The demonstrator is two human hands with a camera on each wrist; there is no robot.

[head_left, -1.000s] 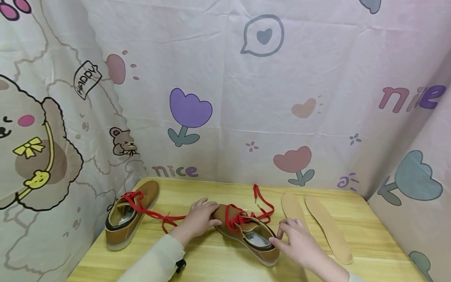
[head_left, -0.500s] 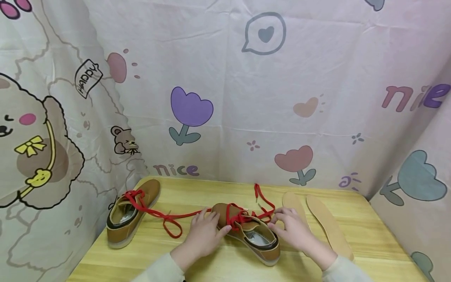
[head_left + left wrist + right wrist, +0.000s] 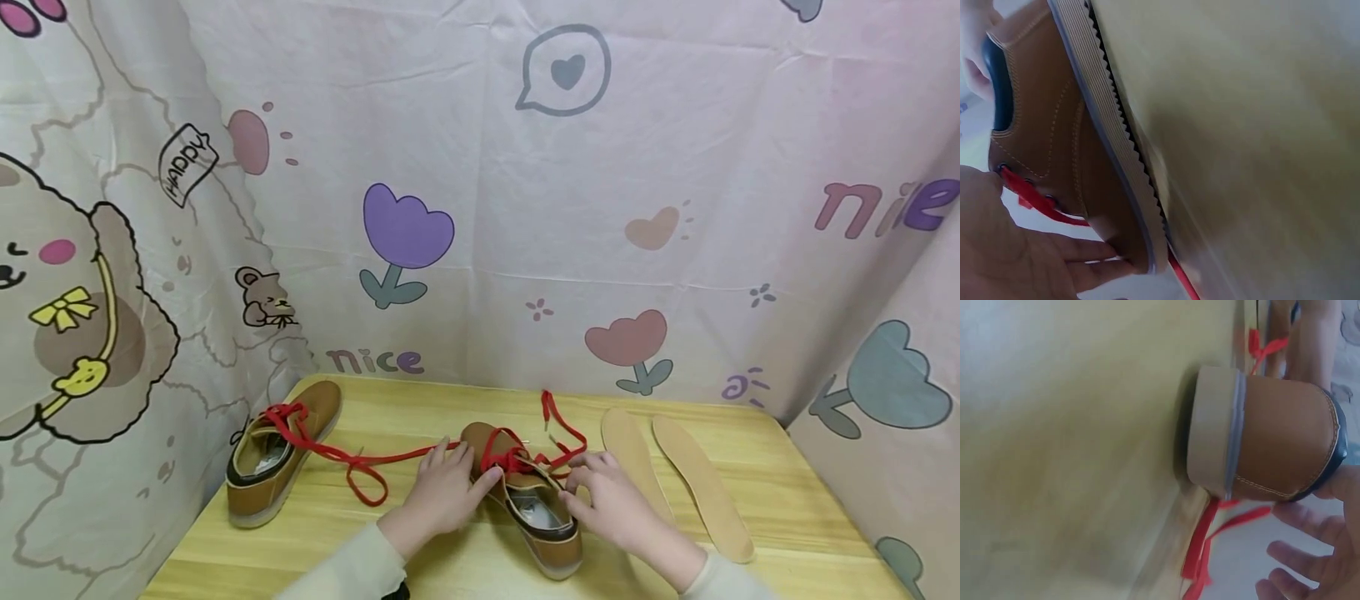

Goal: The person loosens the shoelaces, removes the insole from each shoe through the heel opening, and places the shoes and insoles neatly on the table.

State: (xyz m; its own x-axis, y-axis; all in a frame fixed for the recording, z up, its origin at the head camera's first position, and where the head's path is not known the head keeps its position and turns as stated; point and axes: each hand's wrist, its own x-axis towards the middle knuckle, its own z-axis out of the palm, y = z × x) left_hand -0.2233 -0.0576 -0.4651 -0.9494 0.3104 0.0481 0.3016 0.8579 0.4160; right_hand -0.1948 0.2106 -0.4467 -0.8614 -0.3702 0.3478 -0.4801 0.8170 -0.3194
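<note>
A brown leather shoe (image 3: 546,525) with red laces (image 3: 501,460) stands sole-down on the table, its toe pointing away to the left. My left hand (image 3: 444,492) holds its front part, fingers at the toe and thumb beside the laces. In the left wrist view those fingers reach along the toe of the shoe (image 3: 1054,119). My right hand (image 3: 611,500) pinches the collar on the shoe's right side between thumb and forefinger. The right wrist view shows the heel of the shoe (image 3: 1285,434), with the right hand's other fingers spread free.
A matching brown shoe (image 3: 258,492) stands at the table's left; a red lace (image 3: 367,460) runs from it toward my left hand. Two tan insoles (image 3: 701,487) lie at the right. A printed curtain (image 3: 487,208) closes off the back of the wooden table (image 3: 420,400).
The shoe has turned a little, its heel swinging left and nearer. My left hand has closed in around its front, and my right hand has moved slightly up along the collar.
</note>
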